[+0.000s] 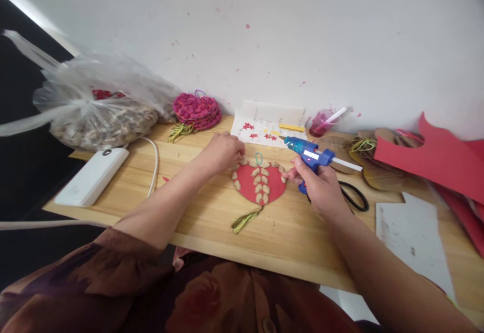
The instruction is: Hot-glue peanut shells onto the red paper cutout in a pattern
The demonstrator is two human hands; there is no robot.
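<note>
A red heart-shaped piece [245,182] lies on the table, with tan nut shells [258,188] in two rows down its middle and more along its upper edge. It has a blue loop [258,158] at the top and a green-brown tassel [245,220] at the bottom. My left hand [224,152] is closed, its fingertips at a nut shell on the heart's upper left rim. In my right hand [323,188] is a blue hot glue gun [310,154], nozzle pointing left above the table, a white glue stick [347,164] poking out behind.
Behind lies a paper sheet [252,113] with red stars. Left are a pink shell heart stack [196,110], a plastic bag of shells [102,126] and a white power bank [93,177]. A cup [320,124], black cable [359,199], red sheets [427,156] and grey card [410,235] sit right.
</note>
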